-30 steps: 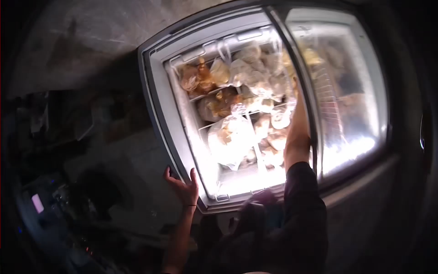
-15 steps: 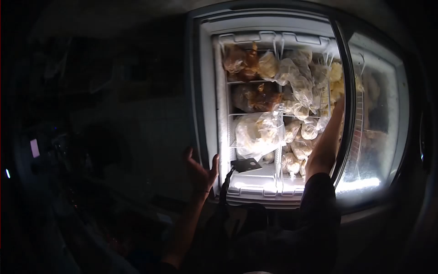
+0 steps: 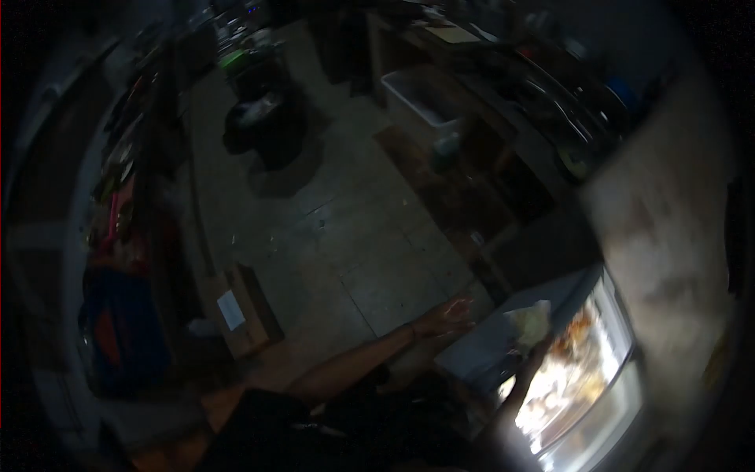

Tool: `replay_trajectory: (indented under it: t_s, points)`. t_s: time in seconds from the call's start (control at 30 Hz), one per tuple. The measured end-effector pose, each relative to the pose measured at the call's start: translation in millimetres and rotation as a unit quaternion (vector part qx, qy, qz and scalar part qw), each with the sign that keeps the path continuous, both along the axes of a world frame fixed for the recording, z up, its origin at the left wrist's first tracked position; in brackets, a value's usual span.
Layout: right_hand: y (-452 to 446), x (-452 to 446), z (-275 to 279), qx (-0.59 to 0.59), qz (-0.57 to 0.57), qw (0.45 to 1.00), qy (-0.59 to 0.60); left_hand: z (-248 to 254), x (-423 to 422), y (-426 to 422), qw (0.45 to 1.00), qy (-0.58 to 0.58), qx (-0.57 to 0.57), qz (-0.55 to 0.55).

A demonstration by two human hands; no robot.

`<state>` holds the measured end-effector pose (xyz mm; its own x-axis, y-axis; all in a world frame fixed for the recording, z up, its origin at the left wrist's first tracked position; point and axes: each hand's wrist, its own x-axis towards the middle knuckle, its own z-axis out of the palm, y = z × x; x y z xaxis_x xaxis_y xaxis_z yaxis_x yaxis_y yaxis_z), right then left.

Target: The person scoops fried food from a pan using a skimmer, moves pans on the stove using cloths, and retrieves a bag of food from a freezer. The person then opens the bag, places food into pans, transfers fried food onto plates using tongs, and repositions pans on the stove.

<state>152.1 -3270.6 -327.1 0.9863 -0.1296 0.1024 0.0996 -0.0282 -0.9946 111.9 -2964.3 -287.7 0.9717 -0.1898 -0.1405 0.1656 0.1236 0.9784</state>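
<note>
My left hand (image 3: 444, 318) is stretched out beside the freezer (image 3: 503, 330), fingers apart and nothing visible in it. A pale yellowish bag (image 3: 531, 322) hangs over the freezer's outer edge, gripped by my right hand (image 3: 539, 352), which is dark and blurred. Behind that hand, the lit inside of the freezer shows bagged goods (image 3: 570, 370), brownish ones at the far end and whitish ones nearer. Glare and motion blur hide their details.
A cardboard box (image 3: 250, 311) with a white label stands on the floor at the left, near a dark blue bag (image 3: 122, 330). Farther off are a dark bin-like object (image 3: 267, 126), a white-rimmed tray (image 3: 421, 98) and wooden furniture (image 3: 448, 189).
The view has swung left, so the freezer now lies at the lower right. My right hand has come up out of the freezer with the pale bag. My left hand is away from the freezer rim.
</note>
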Motion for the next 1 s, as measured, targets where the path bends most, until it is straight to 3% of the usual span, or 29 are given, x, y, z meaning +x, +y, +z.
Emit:
replay_trajectory:
  t_s: [0.03, 0.1, 0.13, 0.17, 0.27, 0.3, 0.37, 0.4, 0.47, 0.5, 0.53, 0.57, 0.6, 0.63, 0.67, 0.73, 0.8, 0.83, 0.93, 1.0]
  points:
    - [80, -7, 78, 0.073, 0.206, 0.966, 0.136, 5, 2, 35, 0.998, 0.047, -0.032, -0.024]
    - [197, -1, 96, -0.028, 0.287, 0.933, 0.214, 52, -2, 104, 0.998, 0.040, 0.026, 0.047]
    - [256, -3, 121, 0.010, 0.323, 0.918, 0.228, 69, 1, 138, 0.995, 0.042, 0.056, 0.075]
    - [287, 19, 75, -0.059, 0.326, 0.933, 0.143, 64, 7, 178, 0.991, 0.053, 0.058, 0.110]
    - [452, 10, 140, -0.131, 0.364, 0.918, 0.092, 38, 14, 300, 0.964, 0.135, -0.085, 0.215]
    - [504, 19, 132, -0.181, 0.362, 0.914, 0.031, -20, 35, 338, 0.954, 0.152, -0.077, 0.248]
    - [577, 30, 120, -0.270, 0.341, 0.895, -0.094, 25, 28, 409, 0.917, 0.179, -0.117, 0.337]
    - [623, 40, 114, -0.272, 0.348, 0.894, -0.072, 41, 30, 450, 0.892, 0.194, -0.141, 0.383]
    - [726, 60, 95, -0.281, 0.369, 0.885, -0.031, 13, 35, 544, 0.846, 0.178, -0.266, 0.427]
    - [782, 69, 87, -0.262, 0.389, 0.869, -0.158, 7, 35, 597, 0.835, 0.154, -0.274, 0.452]
    - [832, 74, 85, -0.262, 0.413, 0.853, -0.185, 2, 27, 639, 0.820, 0.138, -0.286, 0.477]
    - [886, 72, 103, -0.267, 0.439, 0.832, -0.208, -16, 16, 682, 0.800, 0.165, -0.260, 0.515]
    - [934, 75, 118, -0.270, 0.462, 0.811, -0.237, -4, 6, 726, 0.779, 0.189, -0.235, 0.550]
    - [989, 76, 115, -0.200, 0.500, 0.777, -0.326, 9, -14, 767, 0.788, 0.163, -0.104, 0.584]
    - [1039, 73, 124, -0.208, 0.548, 0.742, -0.325, 45, -36, 806, 0.773, 0.151, 0.035, 0.615]
    - [1131, 70, 134, -0.237, 0.638, 0.655, -0.327, 16, -56, 867, 0.627, 0.030, 0.377, 0.681]
    - [1225, 60, 138, -0.199, 0.711, 0.565, -0.368, 66, -73, 930, 0.662, -0.052, 0.438, 0.606]
    - [1272, 47, 146, -0.160, 0.746, 0.544, -0.348, 68, -73, 968, 0.617, -0.051, 0.515, 0.593]
    - [1394, 27, 157, -0.142, 0.796, 0.534, -0.249, 15, -56, 1087, 0.680, 0.029, 0.283, 0.675]
    - [1475, 39, 139, -0.151, 0.789, 0.566, -0.184, 6, -40, 1174, 0.531, -0.016, 0.405, 0.744]
